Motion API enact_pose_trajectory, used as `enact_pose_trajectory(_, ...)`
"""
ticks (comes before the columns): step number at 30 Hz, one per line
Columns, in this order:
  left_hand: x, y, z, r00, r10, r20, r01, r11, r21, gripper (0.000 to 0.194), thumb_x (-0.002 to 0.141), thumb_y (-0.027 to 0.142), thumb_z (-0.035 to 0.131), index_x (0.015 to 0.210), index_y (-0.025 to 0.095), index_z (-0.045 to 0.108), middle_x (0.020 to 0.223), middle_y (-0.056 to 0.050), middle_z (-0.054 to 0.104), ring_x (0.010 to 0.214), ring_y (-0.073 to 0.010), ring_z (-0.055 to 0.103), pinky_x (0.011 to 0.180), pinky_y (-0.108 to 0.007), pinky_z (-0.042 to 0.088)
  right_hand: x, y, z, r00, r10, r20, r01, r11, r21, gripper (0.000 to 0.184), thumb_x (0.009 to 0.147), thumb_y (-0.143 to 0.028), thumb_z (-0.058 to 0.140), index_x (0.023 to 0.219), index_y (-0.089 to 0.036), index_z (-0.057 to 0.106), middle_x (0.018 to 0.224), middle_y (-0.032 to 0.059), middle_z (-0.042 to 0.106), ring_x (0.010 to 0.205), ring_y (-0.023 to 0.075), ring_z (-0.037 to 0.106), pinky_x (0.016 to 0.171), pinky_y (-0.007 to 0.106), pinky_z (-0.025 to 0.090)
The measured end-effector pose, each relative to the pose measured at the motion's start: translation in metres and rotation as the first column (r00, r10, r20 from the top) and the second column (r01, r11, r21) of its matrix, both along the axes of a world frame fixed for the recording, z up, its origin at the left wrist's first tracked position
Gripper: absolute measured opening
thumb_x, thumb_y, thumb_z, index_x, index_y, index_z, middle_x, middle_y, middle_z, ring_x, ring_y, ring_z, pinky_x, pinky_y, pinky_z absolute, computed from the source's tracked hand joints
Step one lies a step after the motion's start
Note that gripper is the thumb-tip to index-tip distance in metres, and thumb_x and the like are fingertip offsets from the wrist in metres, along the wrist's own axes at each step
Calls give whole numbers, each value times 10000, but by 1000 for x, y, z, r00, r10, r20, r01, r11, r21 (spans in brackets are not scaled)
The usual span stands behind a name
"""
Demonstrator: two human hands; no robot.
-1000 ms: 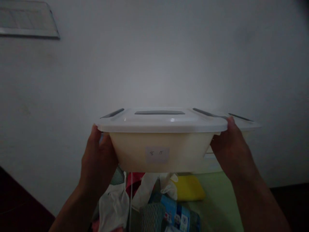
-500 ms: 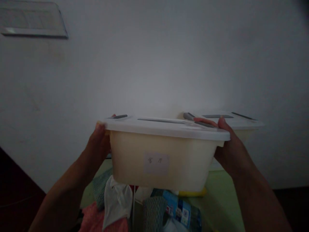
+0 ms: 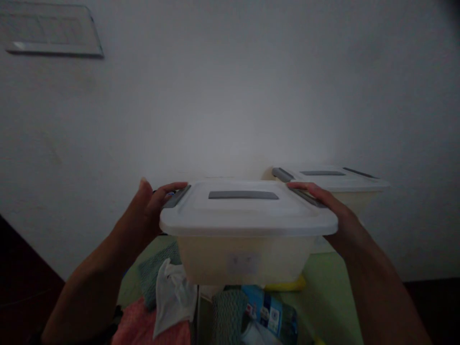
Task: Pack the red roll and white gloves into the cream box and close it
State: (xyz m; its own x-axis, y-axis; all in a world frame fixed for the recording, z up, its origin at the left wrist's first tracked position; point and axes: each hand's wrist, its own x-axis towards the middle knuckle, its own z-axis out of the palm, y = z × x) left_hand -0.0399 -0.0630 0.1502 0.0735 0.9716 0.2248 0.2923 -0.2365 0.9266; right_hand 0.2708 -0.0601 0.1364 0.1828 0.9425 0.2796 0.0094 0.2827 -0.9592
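Observation:
A cream storage box (image 3: 247, 261) with a white lid (image 3: 247, 213) and grey latches is between my hands, above or behind the pile of cloths. Whether its base touches the green tabletop is hidden. My left hand (image 3: 145, 213) grips its left end, fingers on the left latch (image 3: 177, 196) and thumb pointing up. At the opposite end my right hand (image 3: 339, 215) has its fingers along the right latch (image 3: 307, 197), the palm against the lid's edge. A paper label (image 3: 243, 262) on the box front is blurred.
A second lidded box (image 3: 348, 184) stands behind at the right, by the wall. In front lie a white cloth (image 3: 174, 297), pink fabric (image 3: 138, 323), a grey-green knitted piece (image 3: 230, 316) and a blue package (image 3: 266, 309) on the green tabletop (image 3: 332, 287). A framed panel (image 3: 53, 31) hangs upper left.
The box has come down and its lid top now shows, where it was nearly edge-on before. My left thumb has lifted off the lid's edge; both hands stay at the box ends.

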Motion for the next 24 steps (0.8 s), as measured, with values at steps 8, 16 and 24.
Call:
enact_pose_trajectory(8,3,4,4,986,117,119,-111,992,-52,487,718,512,637,1139,267,623,910,11,709,655,-126,606,484,-163,432,-2,3,3,995,80,57,-78,996,-44,272,773,-440,592,945,-244,670,885,-16,632,724,136,528,581,234,377)
enact_pose_trajectory(16,-6,7,2,998,41,37,-36,992,-120,406,759,532,580,1077,301,679,1032,11,739,830,-185,680,609,-204,519,0,3,1,937,76,341,-65,997,-42,265,792,-435,546,894,-246,701,994,20,679,916,211,615,721,287,498)
enact_pose_trajectory(24,-22,9,-2,969,-67,-239,42,993,-110,502,823,548,494,1238,285,599,1243,-30,652,1022,-267,650,805,-319,552,3,-2,0,841,237,487,-163,968,-190,310,801,-492,549,989,-302,706,913,33,712,970,274,647,773,383,567)
